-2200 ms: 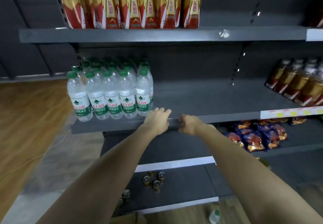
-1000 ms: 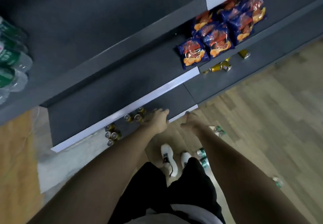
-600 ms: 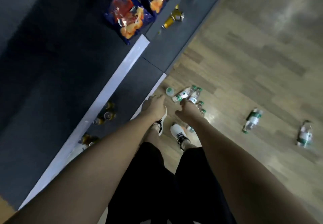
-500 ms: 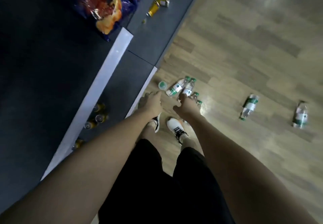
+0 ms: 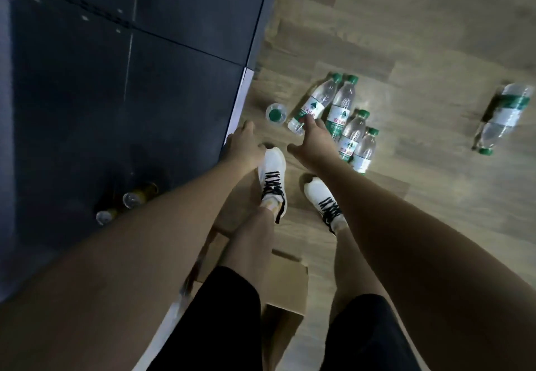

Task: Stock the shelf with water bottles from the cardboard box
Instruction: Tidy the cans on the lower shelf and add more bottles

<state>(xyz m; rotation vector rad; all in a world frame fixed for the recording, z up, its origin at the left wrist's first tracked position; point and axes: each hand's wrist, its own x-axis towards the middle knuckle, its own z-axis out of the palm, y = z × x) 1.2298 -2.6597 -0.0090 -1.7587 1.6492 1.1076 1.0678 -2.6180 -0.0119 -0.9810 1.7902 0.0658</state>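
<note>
1. Head view: your left hand point(image 5: 242, 146) hung with relaxed fingers holding nothing, over the pale front edge of the bottom shelf point(image 5: 235, 107), just above the toe of your left shoe point(image 5: 272, 180).
2. Your right hand point(image 5: 314, 141) reached down with fingers spread wide and empty; its fingertips point(image 5: 309, 121) lay at the base of the nearest water bottle point(image 5: 314, 104), though you could not tell whether they touched it.
3. Four bottles point(image 5: 345, 121) lay on their sides in a tight cluster on the wooden floor point(image 5: 406, 37), side by side and touching. Their long axes ran slantwise, green caps pointing up and to the right, away from you, bases toward your feet.
4. One upright bottle point(image 5: 275, 114) stood just left of the cluster, between it and the shelf edge, seen cap-first from above.
5. A lone bottle point(image 5: 504, 118) lay well apart to the right, its cap pointing down toward you.
6. The shelf edge bounded the left; open floor stretched to the right and beyond the cluster.
7. The cardboard box point(image 5: 284, 286) sat beneath your legs, behind your shoes, flaps open.
8. Cans point(image 5: 139, 195) stood back on the dark shelf.
</note>
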